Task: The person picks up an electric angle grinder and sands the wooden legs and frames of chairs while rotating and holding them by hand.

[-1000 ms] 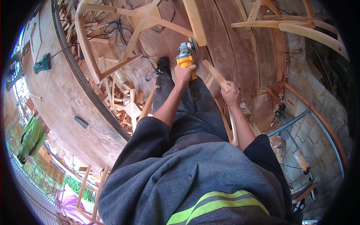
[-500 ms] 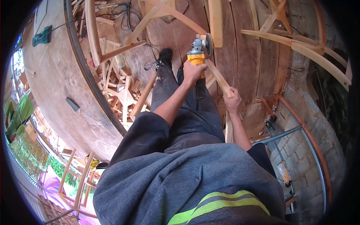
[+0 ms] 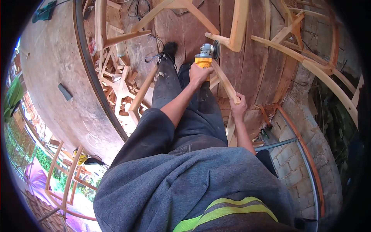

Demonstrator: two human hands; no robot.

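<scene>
My left hand (image 3: pixel 200 74) is wrapped round the yellow body of an angle grinder (image 3: pixel 203 58), which has a grey metal head. Its round disc (image 3: pixel 217 49) stands on edge at the right side of the head. Farther right, my right hand (image 3: pixel 238 106) grips the near end of a slim, slightly curved wooden piece (image 3: pixel 225 81). That piece slants away, its far end close beneath the disc; I cannot tell whether the two touch. Both hands are in front of my legs. Another pale wooden bar (image 3: pixel 230 129) shows below my right hand.
Wooden frames (image 3: pixel 237 27) stand ahead, and more frame parts (image 3: pixel 324 71) are at the right. Wood offcuts (image 3: pixel 121 91) lie heaped left of my legs, with a black cable (image 3: pixel 139 11) beyond. A broad worktop (image 3: pixel 58 69) with a dark edge fills the left. A block wall (image 3: pixel 297 166) is at right.
The view has shifted a little, so the surroundings sit differently. Both hands keep their holds on the grinder and the wooden piece, whose positions relative to each other look nearly the same.
</scene>
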